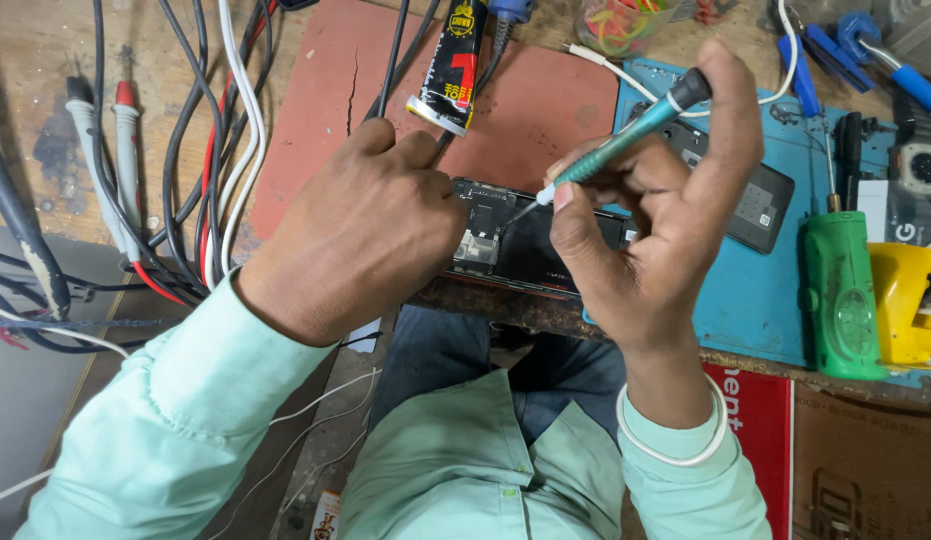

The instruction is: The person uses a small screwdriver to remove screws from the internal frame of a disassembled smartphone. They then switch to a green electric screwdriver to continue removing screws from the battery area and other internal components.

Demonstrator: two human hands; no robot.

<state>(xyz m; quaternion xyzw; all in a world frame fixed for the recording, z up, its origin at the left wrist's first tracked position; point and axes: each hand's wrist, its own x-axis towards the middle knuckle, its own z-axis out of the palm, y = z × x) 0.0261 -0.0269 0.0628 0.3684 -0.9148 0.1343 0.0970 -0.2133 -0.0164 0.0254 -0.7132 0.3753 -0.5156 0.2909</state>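
Fingers, right: my right hand [646,240] is pinching a slim teal screwdriver [626,135] between curled fingers, forefinger capping its dark top.
Fingers, left: my left hand [361,225] is lying curled and closed over the opened phone's [531,240] left end, pressing it down.
Phone: sitting at frame centre on the bench edge, back off, dark glossy innards and a small metal shield showing.
Tip: the thin metal point is touching the phone's upper inside.
Mats: a cracked, matte red mat [546,110] is lying upper centre; a blue one [746,300] is lying right.
Tube: a black glue tube [451,70] is resting at the top.
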